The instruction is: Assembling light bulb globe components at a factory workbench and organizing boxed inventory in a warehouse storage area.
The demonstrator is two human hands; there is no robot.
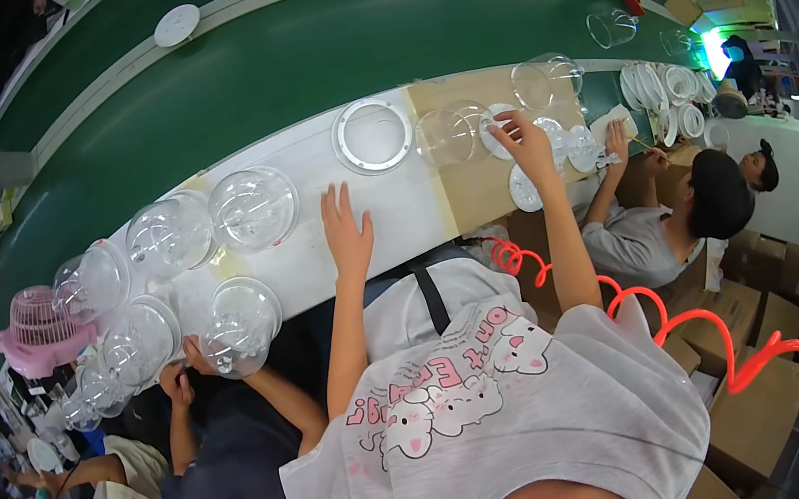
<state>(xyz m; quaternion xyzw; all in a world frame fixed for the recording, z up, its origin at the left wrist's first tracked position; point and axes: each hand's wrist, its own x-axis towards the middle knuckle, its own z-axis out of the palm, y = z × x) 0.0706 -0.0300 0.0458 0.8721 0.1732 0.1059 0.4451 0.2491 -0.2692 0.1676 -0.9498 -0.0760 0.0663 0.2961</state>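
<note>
My left hand [346, 228] rests on the white work surface [309, 176], fingers stretched out and apart, holding nothing. Just beyond it lies a white ring [373, 137] with a pale, see-through centre. My right hand [524, 144] reaches over brown cardboard [463, 196], its fingers curled at a white disc [495, 143]. The disc seems pinched, though the fingers cover part of it. Immediately left of that disc is a clear plastic cup-like cover [450, 135]. Another white disc [525, 190] lies below my right wrist, with smaller clear pieces [581, 149] farther right.
Several clear domes on round bases [255, 208] line the left. Co-workers sit on both sides; one's hand [197, 357] is near a dome [239, 321]. A green belt [293, 56] runs beyond. A red coiled hose [671, 320] hangs at my right, above cardboard boxes [759, 414].
</note>
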